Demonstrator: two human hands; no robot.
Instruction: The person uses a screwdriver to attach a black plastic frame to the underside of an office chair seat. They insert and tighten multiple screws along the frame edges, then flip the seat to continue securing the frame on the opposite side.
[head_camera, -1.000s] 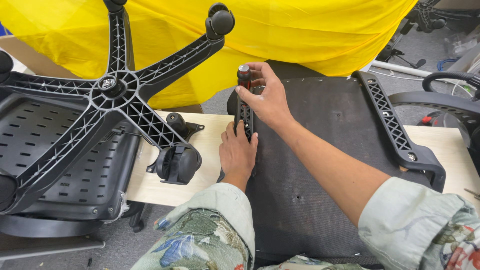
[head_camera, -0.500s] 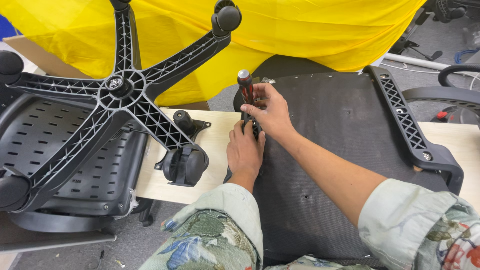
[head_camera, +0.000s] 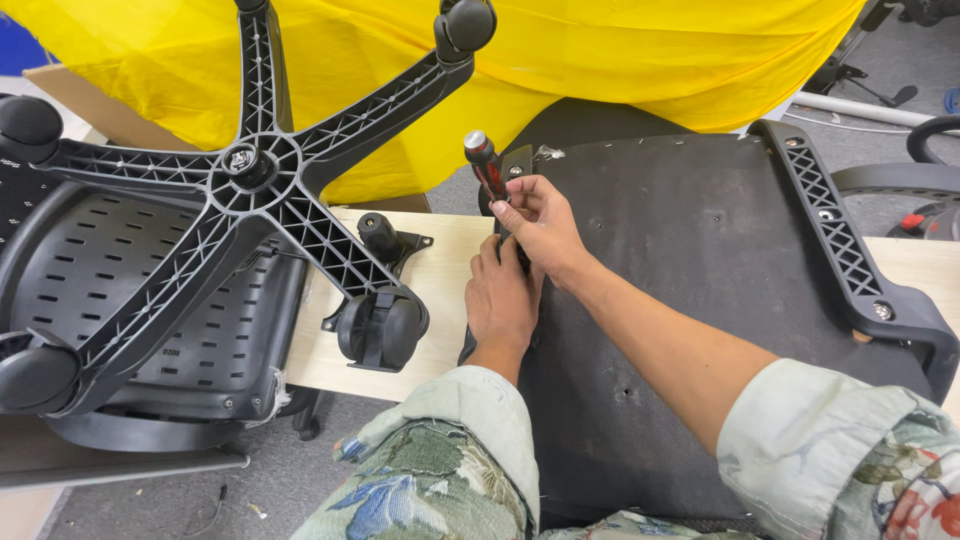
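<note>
Screwdriver (head_camera: 484, 164) with a red-and-black handle and a silvery cap stands almost upright at the near-left edge of an upturned chair seat (head_camera: 700, 260), tilted a little to the left, its shaft hidden behind the fingers. The right hand (head_camera: 540, 222) is closed around the lower part of the handle, fingers curled tight, which keeps the tool steady and pressing down onto the seat's edge. The left hand (head_camera: 503, 295) lies just below it, touching it, palm down over the same edge; how far its fingers are closed, or whether they hold anything, cannot be told, since the right hand covers them. It looks placed to brace the part being worked on.

The seat's underside is flat, dark and dusty, with small holes and a black ribbed armrest (head_camera: 850, 260) fixed along its right side. It rests on a pale wooden bench (head_camera: 440, 270). To the left a black five-armed chair base (head_camera: 250, 165) with castor wheels (head_camera: 380, 330) lies over a perforated black plastic backrest (head_camera: 110, 300), well apart from the hands. A yellow sheet (head_camera: 600, 50) hangs behind, and both sleeves are pale with a flower pattern
</note>
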